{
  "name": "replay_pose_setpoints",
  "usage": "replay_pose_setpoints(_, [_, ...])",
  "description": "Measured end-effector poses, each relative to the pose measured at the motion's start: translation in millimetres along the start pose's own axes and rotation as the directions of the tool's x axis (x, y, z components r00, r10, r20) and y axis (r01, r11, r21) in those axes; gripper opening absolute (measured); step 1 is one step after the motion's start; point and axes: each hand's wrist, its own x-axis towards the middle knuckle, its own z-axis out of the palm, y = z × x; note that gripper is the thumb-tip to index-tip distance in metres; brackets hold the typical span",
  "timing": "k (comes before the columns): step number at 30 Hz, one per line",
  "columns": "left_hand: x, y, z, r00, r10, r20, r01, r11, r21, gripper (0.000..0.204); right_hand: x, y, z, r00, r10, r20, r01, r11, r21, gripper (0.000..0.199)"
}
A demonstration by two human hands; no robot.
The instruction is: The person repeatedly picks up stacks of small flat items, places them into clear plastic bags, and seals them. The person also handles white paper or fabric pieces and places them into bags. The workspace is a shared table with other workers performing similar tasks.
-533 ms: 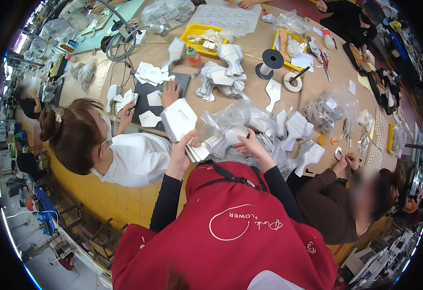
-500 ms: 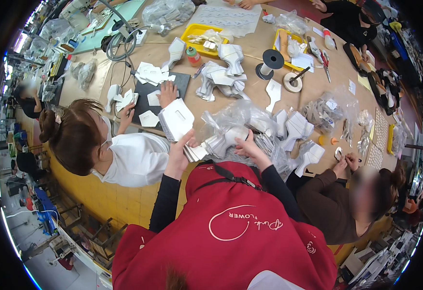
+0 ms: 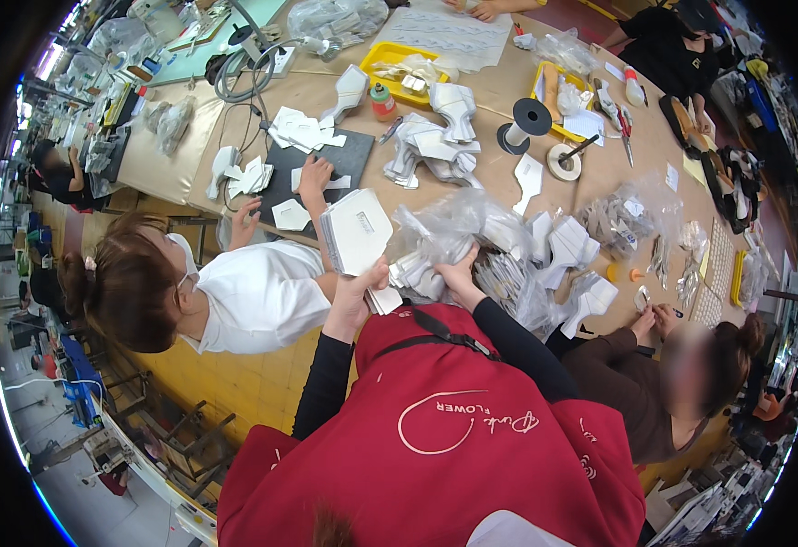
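Note:
My left hand (image 3: 355, 296) is closed round the lower end of a stack of white flat cut pieces (image 3: 358, 235), held upright above the table edge. The top piece has a small slot-like mark near its middle. To its right, a clear plastic bag (image 3: 458, 217) lies open with many similar white pieces (image 3: 414, 273) in and beside it. My right hand (image 3: 461, 273) is at the mouth of this bag, its fingers curled on the pieces there. Its fingertips are partly hidden among them.
At left, a co-worker in white reaches over a black board (image 3: 349, 162) bearing white pieces. A brown-sleeved co-worker at right handles a small item. Beyond lie a white pile (image 3: 431, 150), a black spool (image 3: 532, 117), a yellow tray (image 3: 399, 56) and red-handled scissors (image 3: 626, 128).
The stack in my left hand has come right and turned more upright. My right hand has shifted slightly left onto the pieces. The left co-worker's hand has drawn back from the board's edge.

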Motion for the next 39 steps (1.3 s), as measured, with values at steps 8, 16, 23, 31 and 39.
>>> replay_pose_setpoints(8, [3.2,7.5,-0.9,0.999,0.004,-0.033,-0.002,0.998,0.062,0.022,-21.4,-19.5,-91.2,0.821,0.259,0.509,-0.546,0.618,0.566,0.059])
replay_pose_setpoints(16, [10.3,-9.2,26.8,0.994,-0.086,0.064,0.080,0.992,0.095,0.020,-99.1,-68.8,-140.1,0.811,-0.142,0.568,-0.261,0.780,0.568,0.042])
replay_pose_setpoints(23, [8.7,-21.4,72.5,0.978,-0.176,0.113,0.167,0.983,0.080,0.032,-132.1,-112.5,-121.0,0.908,0.099,0.407,-0.243,0.916,0.320,0.044])
replay_pose_setpoints(31, [7.1,-8.3,80.2,0.977,-0.156,0.145,0.109,0.951,0.288,0.020,-140.4,-135.6,-120.9,0.878,-0.428,0.212,0.378,0.894,0.239,0.034])
replay_pose_setpoints(39, [21.8,31.1,83.4,0.944,-0.092,0.317,-0.004,0.958,0.287,0.031,-166.4,-153.3,-133.3,0.861,-0.406,0.306,0.339,0.907,0.251,0.033])
